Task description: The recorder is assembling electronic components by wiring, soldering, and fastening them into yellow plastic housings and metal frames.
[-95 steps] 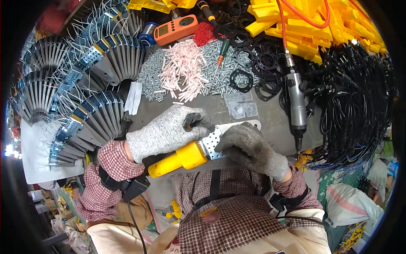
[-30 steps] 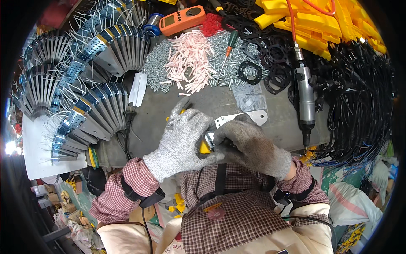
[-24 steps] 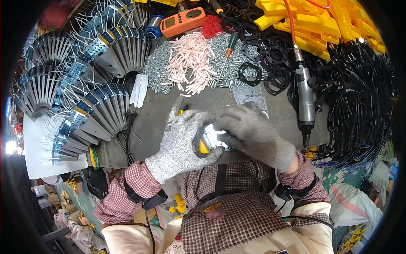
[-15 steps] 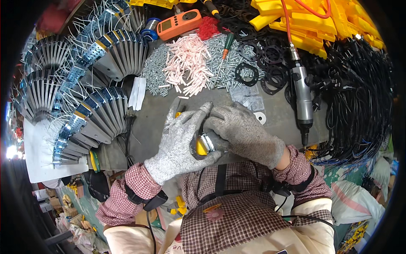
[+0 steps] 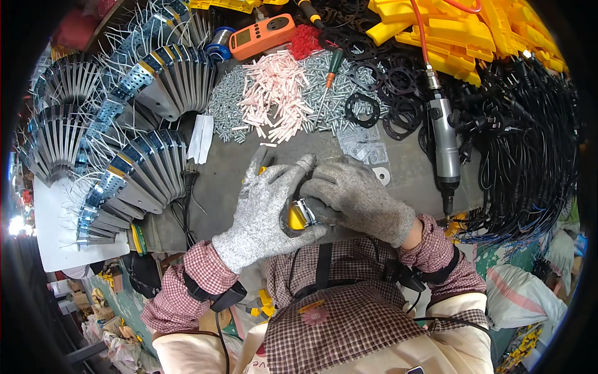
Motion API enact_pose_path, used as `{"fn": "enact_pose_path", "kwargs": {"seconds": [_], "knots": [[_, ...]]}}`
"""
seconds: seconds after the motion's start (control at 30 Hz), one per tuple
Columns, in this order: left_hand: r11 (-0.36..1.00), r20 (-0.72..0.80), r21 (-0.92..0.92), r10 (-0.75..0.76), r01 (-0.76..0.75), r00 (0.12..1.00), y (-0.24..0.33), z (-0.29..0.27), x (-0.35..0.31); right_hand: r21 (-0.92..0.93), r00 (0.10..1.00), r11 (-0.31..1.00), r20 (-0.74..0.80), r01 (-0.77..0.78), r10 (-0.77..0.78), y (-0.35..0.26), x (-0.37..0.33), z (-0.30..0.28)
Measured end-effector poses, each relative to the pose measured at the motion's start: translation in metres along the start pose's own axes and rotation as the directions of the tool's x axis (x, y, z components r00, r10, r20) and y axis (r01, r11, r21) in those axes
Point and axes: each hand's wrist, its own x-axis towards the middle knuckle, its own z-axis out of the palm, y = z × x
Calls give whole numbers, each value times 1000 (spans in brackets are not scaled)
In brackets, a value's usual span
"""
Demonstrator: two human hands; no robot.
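Both my hands wear grey knit gloves and meet over the near middle of the bench. My left hand (image 5: 260, 202) is wrapped round a yellow plastic housing (image 5: 296, 217) that has a shiny metal piece at its right side. Another bit of yellow shows behind the left fingers. My right hand (image 5: 355, 198) is closed, its fingers curled and pressed together at the right side of the housing. What those fingers pinch is hidden under the glove.
Finned metal plates with white wires (image 5: 146, 168) stand at left. Silver screws (image 5: 232, 103), pink sleeves (image 5: 274, 93), a screwdriver (image 5: 334, 68) and an orange meter (image 5: 263, 37) lie behind. A power driver (image 5: 444, 140), black cables (image 5: 529, 143), black rings (image 5: 362, 111) and yellow housings (image 5: 448, 31) sit at right.
My right hand has shifted slightly to the left, with its fingers still bent over the housing. My left hand keeps its hold almost unmoved.
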Motion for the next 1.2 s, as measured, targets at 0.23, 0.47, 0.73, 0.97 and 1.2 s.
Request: {"fn": "enact_pose_path", "kwargs": {"seconds": [0.23, 0.47, 0.73, 0.97, 1.2], "knots": [[999, -31, 8, 34, -34, 999, -4, 3, -1, 47, 996, 998, -80, -33, 36, -1, -1, 4], [1000, -57, -10, 28, -28, 998, -4, 4, -3, 113, 994, 991, -77, -70, 79, -3, -1, 0], [996, -86, 44, 75, -72, 993, -8, 5, -5, 69, 999, 997, -27, -30, 32, -5, -2, -2], [995, -120, 2, 97, -97, 988, -5, 6, -2, 95, 996, 992, 34, -87, 84, -7, -2, -7], [996, -155, -10, 92, -94, 984, -7, 6, -4, -111, 999, 993, 41, -31, 36, -12, 2, -8]]}}
